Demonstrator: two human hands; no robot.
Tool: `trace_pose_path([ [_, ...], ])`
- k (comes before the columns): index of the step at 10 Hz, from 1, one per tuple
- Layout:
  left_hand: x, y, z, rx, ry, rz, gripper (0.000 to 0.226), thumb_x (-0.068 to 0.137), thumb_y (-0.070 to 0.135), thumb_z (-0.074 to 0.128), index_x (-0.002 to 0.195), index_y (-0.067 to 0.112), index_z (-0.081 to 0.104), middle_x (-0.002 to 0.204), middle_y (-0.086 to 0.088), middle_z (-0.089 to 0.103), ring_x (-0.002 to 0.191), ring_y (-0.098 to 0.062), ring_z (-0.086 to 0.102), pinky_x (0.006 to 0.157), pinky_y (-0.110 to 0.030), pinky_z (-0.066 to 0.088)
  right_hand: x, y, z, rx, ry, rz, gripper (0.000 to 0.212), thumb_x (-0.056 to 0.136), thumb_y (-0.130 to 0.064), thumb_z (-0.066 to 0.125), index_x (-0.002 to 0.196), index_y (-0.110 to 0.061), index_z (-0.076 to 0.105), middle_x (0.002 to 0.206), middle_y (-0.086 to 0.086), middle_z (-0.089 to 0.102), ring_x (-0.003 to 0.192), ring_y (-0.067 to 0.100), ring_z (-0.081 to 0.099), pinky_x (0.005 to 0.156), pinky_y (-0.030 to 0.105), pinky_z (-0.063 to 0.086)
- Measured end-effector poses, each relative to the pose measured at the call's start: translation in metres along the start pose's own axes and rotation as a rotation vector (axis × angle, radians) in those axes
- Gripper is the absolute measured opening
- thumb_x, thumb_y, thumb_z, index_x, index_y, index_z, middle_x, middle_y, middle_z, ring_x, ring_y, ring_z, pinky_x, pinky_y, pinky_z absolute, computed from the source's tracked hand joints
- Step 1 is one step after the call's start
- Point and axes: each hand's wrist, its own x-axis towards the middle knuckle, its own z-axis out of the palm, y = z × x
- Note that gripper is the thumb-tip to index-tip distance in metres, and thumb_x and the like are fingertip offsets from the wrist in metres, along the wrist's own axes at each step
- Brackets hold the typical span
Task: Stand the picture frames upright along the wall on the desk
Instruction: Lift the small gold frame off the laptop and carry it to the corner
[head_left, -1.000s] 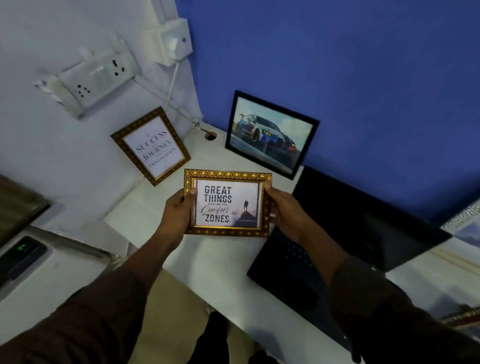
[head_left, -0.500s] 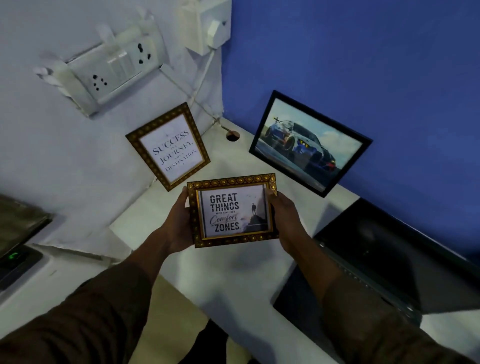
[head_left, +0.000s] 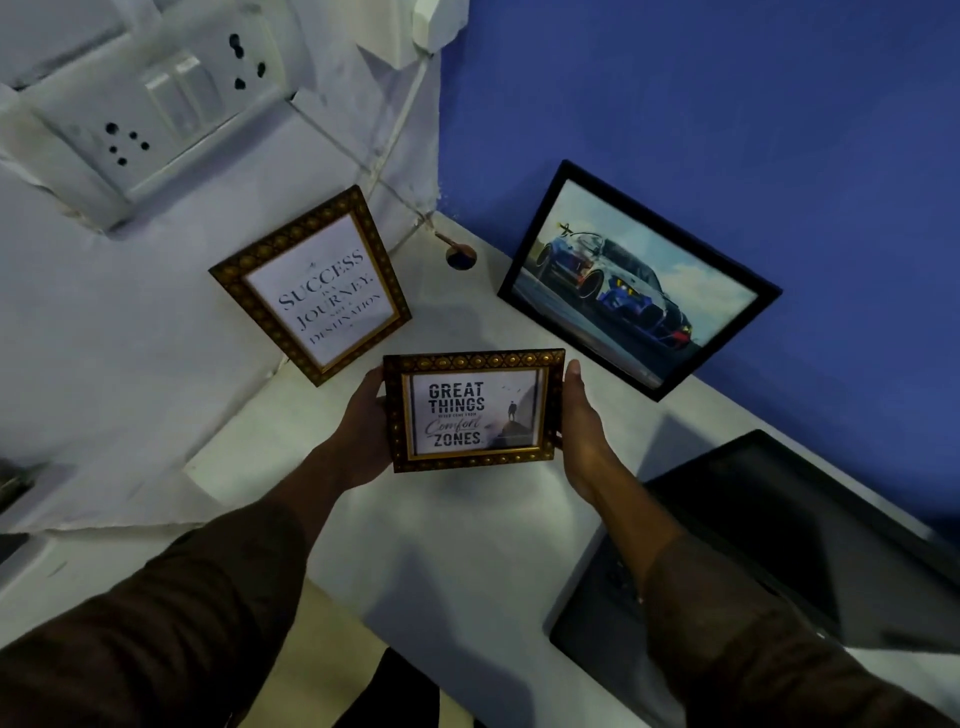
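On the worktop (head_left: 467, 561), a quote frame (head_left: 311, 286) leans against the left wall and a car picture (head_left: 636, 280) against the back wall, a cable hole (head_left: 461, 256) between them. Before both, the hands (head_left: 363, 431) hold a third frame (head_left: 474, 410). A laptop (head_left: 779, 545) lies to the right.

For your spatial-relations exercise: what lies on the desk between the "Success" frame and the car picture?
In the head view, a round cable hole in the desk, with a cable running toward it; otherwise bare desk.
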Motion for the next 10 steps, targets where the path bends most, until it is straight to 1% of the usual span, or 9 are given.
trace_pose_path([
  [1,0.017,-0.001,-0.007,0.008,0.068,0.015,0.068,0.098,0.056,0.027,0.131,0.009,0.064,0.13,-0.016,0.067,0.12,-0.034,0.064,0.101,-0.05,0.048,0.014,0.0,0.002,0.05,-0.004,0.02,0.071,0.101,-0.064,0.02,0.137,-0.019,0.06,0.124,0.006,0.069,0.087,0.007,0.068,0.076,0.022,0.048],
  [2,0.026,-0.006,-0.011,0.003,0.142,0.059,0.059,0.101,0.044,0.03,0.136,0.005,0.058,0.134,-0.019,0.064,0.124,-0.037,0.06,0.106,-0.054,0.045,0.024,0.004,0.007,0.104,-0.003,0.025,0.069,0.098,-0.069,0.022,0.124,-0.024,0.067,0.117,0.004,0.075,0.097,0.012,0.07,0.106,0.036,0.043],
  [3,0.033,-0.016,-0.013,0.039,0.203,0.065,0.053,0.105,0.035,0.028,0.116,0.007,0.071,0.117,-0.017,0.072,0.112,-0.036,0.065,0.103,-0.053,0.047,0.033,0.015,0.009,0.147,0.004,0.042,0.072,0.094,-0.075,0.025,0.129,-0.027,0.065,0.122,0.003,0.073,0.108,0.017,0.069,0.12,0.044,0.03],
  [4,0.032,-0.025,-0.012,0.047,0.265,0.053,0.053,0.103,0.024,0.03,0.065,0.017,0.066,0.066,-0.002,0.074,0.082,-0.028,0.066,0.082,-0.043,0.052,0.035,0.023,0.009,0.128,0.049,0.067,0.077,0.096,-0.071,0.027,0.148,-0.02,0.05,0.131,0.003,0.064,0.103,0.014,0.062,0.121,0.041,0.025],
  [5,0.031,-0.029,-0.011,0.064,0.278,0.058,0.038,0.1,0.028,0.038,0.072,0.018,0.063,0.064,0.0,0.074,0.077,-0.027,0.067,0.078,-0.04,0.052,0.034,0.031,0.012,0.112,0.049,0.057,0.072,0.1,-0.065,0.027,0.149,-0.016,0.048,0.133,0.007,0.061,0.109,0.018,0.057,0.12,0.04,0.029],
  [6,0.027,-0.029,-0.012,0.092,0.266,0.077,0.04,0.099,0.046,0.041,0.088,0.02,0.069,0.087,-0.006,0.078,0.089,-0.027,0.071,0.087,-0.041,0.053,0.031,0.034,0.014,0.13,0.069,0.05,0.071,0.101,-0.064,0.027,0.147,-0.016,0.051,0.137,0.01,0.061,0.111,0.019,0.058,0.12,0.039,0.032],
  [7,0.021,-0.03,-0.013,0.127,0.327,0.11,0.042,0.097,0.056,0.041,0.099,0.025,0.069,0.1,-0.005,0.076,0.096,-0.023,0.07,0.091,-0.039,0.051,0.026,0.035,0.014,0.12,0.073,0.0,0.067,0.103,-0.061,0.023,0.145,-0.018,0.052,0.126,0.005,0.064,0.098,0.012,0.062,0.114,0.034,0.036],
  [8,0.008,-0.035,-0.02,0.163,0.348,0.163,0.04,0.099,0.056,0.038,0.102,0.026,0.064,0.105,-0.003,0.071,0.101,-0.022,0.064,0.093,-0.04,0.046,0.014,0.045,0.012,0.119,0.103,-0.036,0.066,0.104,-0.06,0.021,0.146,-0.019,0.051,0.123,0.005,0.064,0.099,0.008,0.062,0.111,0.034,0.036],
  [10,-0.028,-0.057,-0.031,0.237,0.368,0.156,0.062,0.098,0.061,0.034,0.13,0.014,0.057,0.128,-0.007,0.061,0.119,-0.025,0.054,0.102,-0.044,0.036,-0.016,0.068,0.004,0.157,0.196,-0.044,0.067,0.101,-0.065,0.025,0.151,-0.024,0.043,0.146,0.01,0.053,0.124,0.019,0.049,0.108,0.039,0.032],
])
